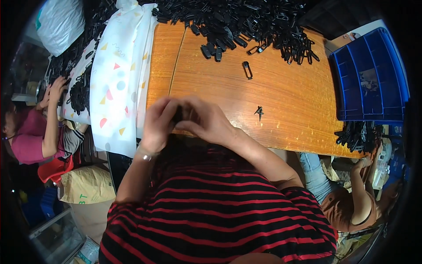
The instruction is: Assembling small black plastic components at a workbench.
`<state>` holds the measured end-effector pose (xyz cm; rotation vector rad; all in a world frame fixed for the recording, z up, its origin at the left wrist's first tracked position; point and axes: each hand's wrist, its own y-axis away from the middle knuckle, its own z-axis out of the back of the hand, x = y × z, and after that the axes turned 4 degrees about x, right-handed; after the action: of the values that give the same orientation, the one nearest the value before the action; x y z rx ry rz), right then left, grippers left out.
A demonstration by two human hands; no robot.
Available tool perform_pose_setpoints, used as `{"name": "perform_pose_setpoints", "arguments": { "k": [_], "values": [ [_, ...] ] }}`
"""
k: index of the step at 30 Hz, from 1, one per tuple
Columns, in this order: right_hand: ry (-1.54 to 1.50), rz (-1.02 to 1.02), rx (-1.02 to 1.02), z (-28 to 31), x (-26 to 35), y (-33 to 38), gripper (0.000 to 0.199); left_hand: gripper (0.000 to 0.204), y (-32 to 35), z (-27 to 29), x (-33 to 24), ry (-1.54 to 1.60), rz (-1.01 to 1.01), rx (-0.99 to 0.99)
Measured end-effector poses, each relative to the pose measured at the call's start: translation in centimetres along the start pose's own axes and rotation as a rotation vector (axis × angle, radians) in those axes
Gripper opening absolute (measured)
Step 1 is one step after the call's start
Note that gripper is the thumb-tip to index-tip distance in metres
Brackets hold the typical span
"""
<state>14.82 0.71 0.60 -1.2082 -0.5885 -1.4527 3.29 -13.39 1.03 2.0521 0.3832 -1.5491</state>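
Close together above the near edge of the wooden table, my left hand (159, 123) and my right hand (206, 119) are closed around a small black plastic part (179, 114). Fingers cover most of it, and motion blurs the right hand, so its exact shape is hidden. Beyond the hands, a single black clip-like piece with an oblong frame (248, 70) lies alone on the wood. To the right of my right hand is a little cluster of thin dark pins or screws (259, 113). A large heap of black plastic parts (250, 22) spreads along the table's far side.
A patterned white cloth (116, 83) drapes the table's left side. At the right stands a blue crate (369, 79), with more black parts (358, 137) below it. One co-worker in a pink top (30, 141) handles parts at left; another person in brown (347, 207) sits at right.
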Motion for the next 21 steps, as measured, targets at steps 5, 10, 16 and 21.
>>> {"name": "perform_pose_setpoints", "arguments": {
  "k": [5, 10, 16, 21],
  "values": [
    [0.408, 0.008, -0.039, 4.4, -4.0, 0.9, 0.033, 0.016, 9.9, 6.7, 3.1, -0.873, -0.016, -0.001],
    [0.723, -0.241, -0.248, 10.3, -5.2, -0.2, 0.027, 0.020, 17.4, 12.0, 7.1, -1.445, 0.435, -0.134],
    [0.931, -0.310, -0.164, 11.6, -7.6, -2.1, 0.030, 0.029, 14.1, 8.3, 2.1, -1.208, 0.343, 0.297],
    [0.627, -0.250, -0.211, 11.5, -6.4, -1.9, 0.030, 0.013, 3.5, 2.0, -4.1, -1.111, -0.325, 0.349]
  ]
}}
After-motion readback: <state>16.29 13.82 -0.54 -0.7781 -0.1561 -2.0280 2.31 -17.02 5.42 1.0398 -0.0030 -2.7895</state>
